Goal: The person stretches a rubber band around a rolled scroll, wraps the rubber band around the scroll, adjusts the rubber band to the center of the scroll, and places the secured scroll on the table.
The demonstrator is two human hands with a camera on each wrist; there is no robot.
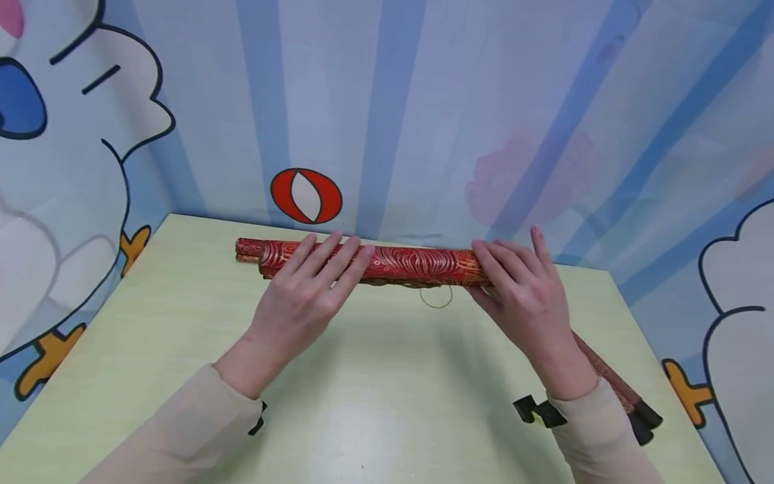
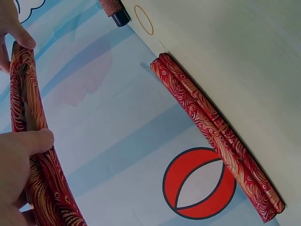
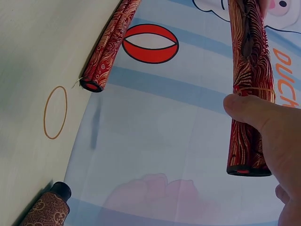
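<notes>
A red roll with gold swirls (image 1: pixel 417 266) is held level above the table by both hands. My left hand (image 1: pixel 302 296) grips its left part, fingers laid over the top and thumb underneath in the left wrist view. At the right end my right hand (image 1: pixel 526 292) holds it between thumb and fingers. Near that end a rubber band circles the held roll (image 3: pixel 244 141); a dark brown strip shows in the fold along its underside. Behind it a similar red double roll (image 2: pixel 211 127) lies at the table's back edge. A loose rubber band (image 3: pixel 44 117) lies on the table.
Brown patterned rolls with black ends (image 1: pixel 611 380) lie at the right of the pale green table (image 1: pixel 363 403), partly hidden by the right forearm. A blue cartoon-printed cloth (image 1: pixel 399 121) stands behind and at both sides.
</notes>
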